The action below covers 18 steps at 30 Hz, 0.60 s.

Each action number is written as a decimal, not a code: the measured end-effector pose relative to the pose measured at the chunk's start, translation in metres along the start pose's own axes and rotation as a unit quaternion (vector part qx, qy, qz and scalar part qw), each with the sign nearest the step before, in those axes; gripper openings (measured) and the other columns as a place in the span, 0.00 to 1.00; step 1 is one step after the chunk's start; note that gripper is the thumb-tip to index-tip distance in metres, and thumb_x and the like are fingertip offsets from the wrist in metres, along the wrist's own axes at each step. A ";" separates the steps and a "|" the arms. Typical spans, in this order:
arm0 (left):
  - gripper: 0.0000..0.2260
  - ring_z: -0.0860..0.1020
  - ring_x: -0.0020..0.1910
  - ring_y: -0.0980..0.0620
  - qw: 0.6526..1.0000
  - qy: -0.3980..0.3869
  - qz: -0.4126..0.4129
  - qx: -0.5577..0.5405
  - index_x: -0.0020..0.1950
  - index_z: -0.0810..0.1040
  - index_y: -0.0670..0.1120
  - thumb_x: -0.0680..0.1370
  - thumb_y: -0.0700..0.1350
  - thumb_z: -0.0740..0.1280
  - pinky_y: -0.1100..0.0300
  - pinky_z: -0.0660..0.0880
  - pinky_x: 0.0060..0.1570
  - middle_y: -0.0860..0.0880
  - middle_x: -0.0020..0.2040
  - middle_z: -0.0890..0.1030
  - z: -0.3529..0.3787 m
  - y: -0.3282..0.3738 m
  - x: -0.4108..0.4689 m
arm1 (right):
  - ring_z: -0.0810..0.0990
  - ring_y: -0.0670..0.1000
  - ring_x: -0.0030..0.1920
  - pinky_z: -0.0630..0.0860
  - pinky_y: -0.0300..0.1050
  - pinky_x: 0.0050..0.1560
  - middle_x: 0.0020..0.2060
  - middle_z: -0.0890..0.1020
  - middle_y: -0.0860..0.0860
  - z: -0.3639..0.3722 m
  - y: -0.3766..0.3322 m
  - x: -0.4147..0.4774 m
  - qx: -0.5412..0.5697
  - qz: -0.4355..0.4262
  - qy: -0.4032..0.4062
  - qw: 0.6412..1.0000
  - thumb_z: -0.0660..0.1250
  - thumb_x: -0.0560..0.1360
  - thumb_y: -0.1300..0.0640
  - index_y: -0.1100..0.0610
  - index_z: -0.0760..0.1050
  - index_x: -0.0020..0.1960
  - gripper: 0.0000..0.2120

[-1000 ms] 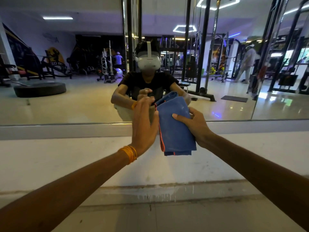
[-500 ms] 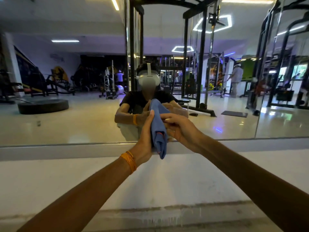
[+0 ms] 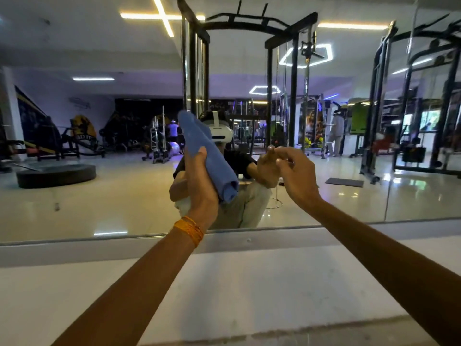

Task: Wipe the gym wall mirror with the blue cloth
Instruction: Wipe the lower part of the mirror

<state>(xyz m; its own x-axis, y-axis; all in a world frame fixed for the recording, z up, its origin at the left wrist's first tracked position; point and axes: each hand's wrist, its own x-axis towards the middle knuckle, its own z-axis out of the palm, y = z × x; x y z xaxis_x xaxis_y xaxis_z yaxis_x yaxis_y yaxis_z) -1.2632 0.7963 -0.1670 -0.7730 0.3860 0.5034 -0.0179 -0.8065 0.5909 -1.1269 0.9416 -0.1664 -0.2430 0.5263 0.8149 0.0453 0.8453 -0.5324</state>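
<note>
A rolled cloth of plain mid-blue fabric (image 3: 207, 156) is shown without pattern, and a band of orange threads (image 3: 189, 229) is worn on the left forearm (image 3: 139, 283). In the wall mirror (image 3: 62, 221) a glossy cream floor (image 3: 129, 186), black steel rack frames (image 3: 293, 96), a white headset (image 3: 220, 134), a black T-shirt (image 3: 239, 161) and beige trousers (image 3: 249, 203) are reflected, with a green panel (image 3: 359, 118), a yellow-and-black wall graphic (image 3: 83, 127) and a violet-tinted far wall (image 3: 62, 96). Below it, a plain white ledge (image 3: 249, 283) is seen.

left hand (image 3: 201, 187) grips rolled blue cloth (image 3: 208, 152) | right hand (image 3: 296, 177) apparently empty | mirror (image 3: 99, 196) ahead
</note>
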 end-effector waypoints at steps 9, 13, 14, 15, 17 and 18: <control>0.36 0.49 0.82 0.38 0.614 -0.121 0.430 0.650 0.83 0.53 0.41 0.84 0.65 0.49 0.33 0.52 0.78 0.37 0.83 0.54 -0.028 -0.048 0.075 | 0.64 0.58 0.77 0.60 0.53 0.77 0.76 0.67 0.60 0.007 0.036 0.046 -0.278 -0.137 0.023 0.950 0.56 0.82 0.38 0.58 0.66 0.78 0.32; 0.38 0.48 0.83 0.40 0.539 -0.093 0.451 0.705 0.84 0.51 0.42 0.83 0.68 0.47 0.37 0.46 0.80 0.40 0.84 0.50 -0.031 -0.073 0.068 | 0.51 0.59 0.82 0.51 0.60 0.80 0.82 0.56 0.58 -0.012 0.053 0.030 -0.274 -0.208 -0.005 0.939 0.43 0.84 0.35 0.57 0.59 0.82 0.35; 0.38 0.49 0.83 0.40 0.537 -0.086 0.454 0.705 0.84 0.51 0.41 0.83 0.68 0.46 0.40 0.43 0.81 0.40 0.84 0.50 -0.029 -0.077 0.065 | 0.52 0.59 0.82 0.50 0.59 0.80 0.82 0.56 0.57 -0.021 0.058 0.031 -0.272 -0.218 -0.014 0.937 0.42 0.84 0.34 0.57 0.60 0.82 0.36; 0.38 0.50 0.83 0.41 0.544 -0.079 0.450 0.704 0.84 0.51 0.41 0.84 0.67 0.45 0.43 0.41 0.81 0.41 0.84 0.51 -0.029 -0.082 0.062 | 0.53 0.59 0.82 0.50 0.58 0.80 0.82 0.57 0.57 -0.029 0.063 0.033 -0.275 -0.217 -0.021 0.936 0.42 0.84 0.32 0.57 0.61 0.81 0.38; 0.35 0.50 0.83 0.43 0.571 -0.066 0.437 0.692 0.84 0.51 0.41 0.85 0.65 0.44 0.47 0.39 0.81 0.41 0.84 0.53 -0.025 -0.086 0.062 | 0.56 0.60 0.81 0.51 0.57 0.79 0.80 0.61 0.59 -0.047 0.073 0.035 -0.274 -0.219 -0.018 0.936 0.42 0.83 0.30 0.58 0.65 0.79 0.40; 0.34 0.50 0.83 0.44 0.580 -0.060 0.434 0.687 0.84 0.51 0.41 0.86 0.63 0.44 0.46 0.41 0.82 0.42 0.84 0.53 -0.020 -0.086 0.064 | 0.59 0.62 0.80 0.54 0.59 0.78 0.79 0.63 0.61 -0.055 0.076 0.037 -0.280 -0.229 0.000 0.932 0.42 0.82 0.29 0.60 0.67 0.78 0.42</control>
<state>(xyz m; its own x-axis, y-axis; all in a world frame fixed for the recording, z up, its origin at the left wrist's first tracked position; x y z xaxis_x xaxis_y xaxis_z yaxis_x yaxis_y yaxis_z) -1.3236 0.8814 -0.1982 -0.0628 0.1964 0.9785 0.9309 0.3650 -0.0135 -1.0792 1.0308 -0.1639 -0.3607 0.0985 0.9275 0.4349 0.8975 0.0738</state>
